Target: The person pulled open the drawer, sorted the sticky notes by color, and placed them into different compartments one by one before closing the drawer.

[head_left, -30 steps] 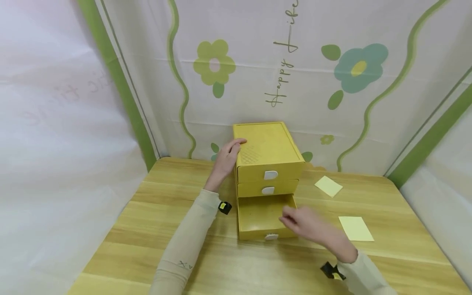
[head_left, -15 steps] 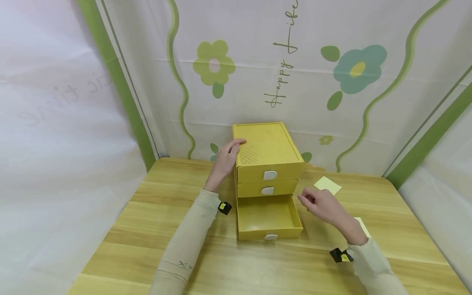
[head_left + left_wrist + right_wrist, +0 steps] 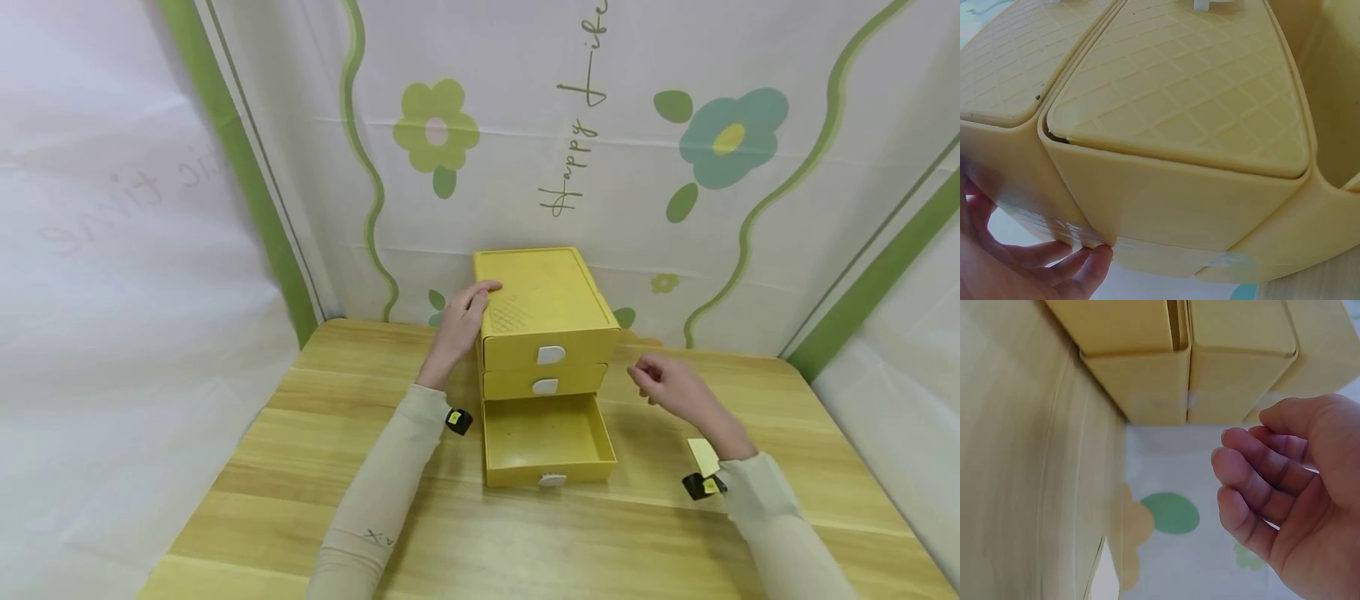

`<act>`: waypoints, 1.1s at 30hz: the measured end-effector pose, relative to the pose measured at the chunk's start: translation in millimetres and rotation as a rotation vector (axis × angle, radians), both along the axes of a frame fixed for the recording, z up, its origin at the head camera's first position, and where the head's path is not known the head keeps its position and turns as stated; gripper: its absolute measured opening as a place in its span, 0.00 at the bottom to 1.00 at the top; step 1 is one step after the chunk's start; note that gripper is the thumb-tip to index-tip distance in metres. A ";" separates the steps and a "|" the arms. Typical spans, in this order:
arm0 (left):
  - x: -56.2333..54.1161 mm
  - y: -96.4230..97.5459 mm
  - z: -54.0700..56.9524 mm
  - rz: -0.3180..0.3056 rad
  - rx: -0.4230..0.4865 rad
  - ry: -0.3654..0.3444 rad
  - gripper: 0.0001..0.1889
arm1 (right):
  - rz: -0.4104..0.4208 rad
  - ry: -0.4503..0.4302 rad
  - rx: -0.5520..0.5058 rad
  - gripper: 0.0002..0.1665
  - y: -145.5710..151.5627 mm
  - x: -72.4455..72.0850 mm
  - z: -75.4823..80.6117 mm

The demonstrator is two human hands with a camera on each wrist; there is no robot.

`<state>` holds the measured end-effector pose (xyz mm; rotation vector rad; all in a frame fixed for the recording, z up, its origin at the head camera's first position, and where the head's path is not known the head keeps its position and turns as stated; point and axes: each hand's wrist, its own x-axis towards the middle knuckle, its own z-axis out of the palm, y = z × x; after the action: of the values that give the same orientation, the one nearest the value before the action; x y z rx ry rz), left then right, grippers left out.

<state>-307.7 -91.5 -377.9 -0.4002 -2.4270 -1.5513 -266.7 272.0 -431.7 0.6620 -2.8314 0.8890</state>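
A yellow drawer cabinet (image 3: 540, 287) with three stacked drawers stands on the table. The bottom drawer (image 3: 551, 433) is pulled out, and its inside shows bare; the two above are pushed in. My left hand (image 3: 457, 329) rests against the cabinet's left side, one fingertip over the top edge. In the left wrist view its fingertips (image 3: 1100, 256) touch the taped side wall. Right of the cabinet, my right hand (image 3: 675, 387) hovers with loosely bent fingers. The right wrist view shows nothing in that hand (image 3: 1297, 475).
A pale yellow paper (image 3: 702, 457) lies on the wooden table (image 3: 300, 467), partly covered by my right wrist. White handles (image 3: 551, 355) mark the drawer fronts. A flower-printed cloth (image 3: 510, 125) hangs behind the table.
My right hand has moved from over the bottom drawer's right edge, rightward and back beyond the cabinet's side. It now hides the rear paper. My left hand stays put.
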 end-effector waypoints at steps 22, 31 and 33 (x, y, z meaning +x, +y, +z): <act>0.4 -2.1 1.9 0.001 -0.003 0.015 0.22 | -0.135 0.016 0.147 0.11 55.9 -57.2 -15.9; -1.8 -1.5 0.4 0.015 -0.031 0.018 0.22 | -0.167 -0.052 0.188 0.15 67.1 -68.1 -27.6; -2.3 -1.8 0.1 0.014 -0.037 0.023 0.22 | -0.173 -0.071 0.199 0.18 69.1 -69.8 -29.0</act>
<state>-310.0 -93.3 -377.8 -0.4041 -2.4393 -1.4895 -336.5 341.1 -460.6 0.4031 -3.0102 0.6212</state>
